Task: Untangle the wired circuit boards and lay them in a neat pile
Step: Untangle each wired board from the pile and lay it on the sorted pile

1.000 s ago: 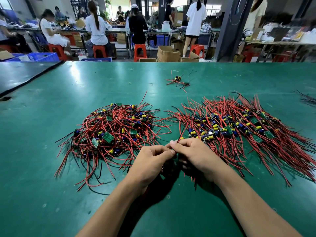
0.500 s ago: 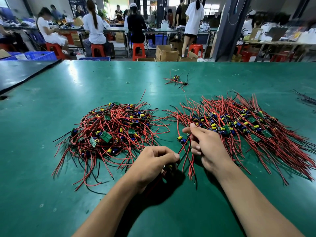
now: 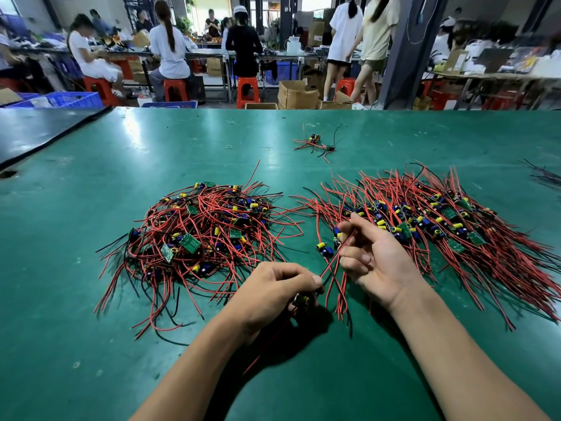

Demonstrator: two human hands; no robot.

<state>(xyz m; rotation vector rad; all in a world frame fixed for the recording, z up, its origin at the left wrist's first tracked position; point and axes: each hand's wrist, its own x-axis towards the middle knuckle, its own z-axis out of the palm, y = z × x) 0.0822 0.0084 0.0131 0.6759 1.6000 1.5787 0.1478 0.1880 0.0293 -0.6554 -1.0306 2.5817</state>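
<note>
Green matting covers the desk [image 3: 91,299], and two masses of red-and-black-wired circuit boards lie across its middle. The tangled heap [image 3: 200,235] sits left of centre, its leads looping and straggling toward the near side. The combed pile [image 3: 455,232] lies right of centre, with its leads fanned toward the right edge. A narrow lane of mat parts the two, crossed by a few loose red ends.

At the near end of that lane, the left hand [image 3: 273,296] is curled in a fist round a second board [image 3: 303,300], which is mostly hidden under the fingers. A red lead [image 3: 329,268] runs from its thumb tip up to the right hand [image 3: 373,259], which pinches it between thumb and forefinger. A small board [image 3: 326,249] with yellow and blue parts hangs just beside those fingers, near the pile's fringe.

Broad mat stretches from the heap to the left edge, where a dark tabletop [image 3: 36,129] adjoins. Toward the far edge lie only a stray board [image 3: 315,142] and a small ring [image 3: 229,146]. Black wires [image 3: 543,174] lie at the right edge.
</note>
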